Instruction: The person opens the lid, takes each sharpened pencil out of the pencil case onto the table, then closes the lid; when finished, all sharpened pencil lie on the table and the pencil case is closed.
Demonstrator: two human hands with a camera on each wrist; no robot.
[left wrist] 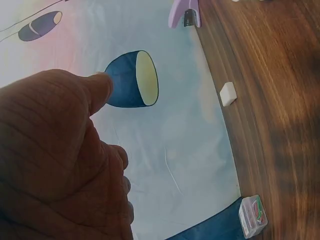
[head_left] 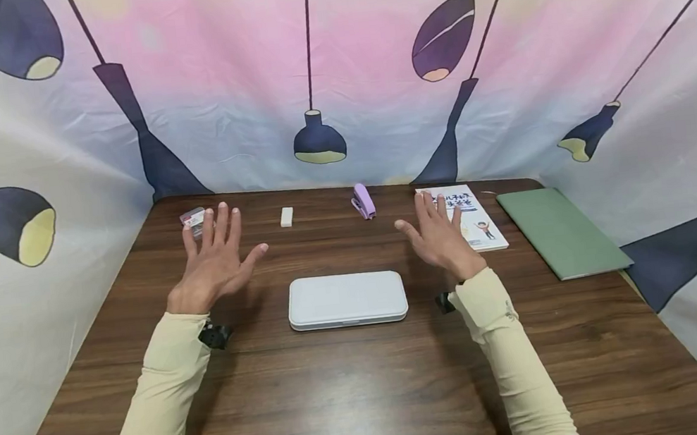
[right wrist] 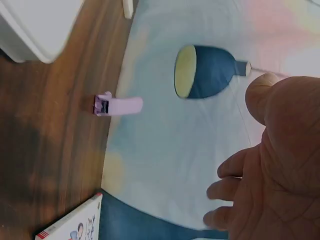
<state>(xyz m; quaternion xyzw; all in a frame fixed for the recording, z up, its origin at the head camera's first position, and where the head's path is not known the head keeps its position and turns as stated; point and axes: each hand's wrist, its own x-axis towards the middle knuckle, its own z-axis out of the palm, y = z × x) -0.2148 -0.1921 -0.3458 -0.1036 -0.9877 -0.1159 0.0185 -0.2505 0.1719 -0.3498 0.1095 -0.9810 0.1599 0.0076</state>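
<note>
Both hands are held over the table with nothing in them. My left hand (head_left: 213, 263) has its fingers spread and thumb out, nearest to a small clear box (head_left: 194, 219) with coloured marks. My right hand (head_left: 441, 236) has its fingers extended and overlaps the white picture book (head_left: 483, 224) in the head view. Between the two wrists lies a closed white case (head_left: 347, 298), apart from both hands. Behind it are a white eraser (head_left: 287, 217) and a purple stapler (head_left: 362, 202). In the right wrist view the stapler (right wrist: 117, 105) stands beyond the case's corner (right wrist: 40, 30).
A green folder (head_left: 560, 230) lies at the table's right edge beside the book. The brown wooden table (head_left: 342, 395) ends at a hanging cloth (head_left: 234, 102) printed with lamps, which closes off the back and both sides.
</note>
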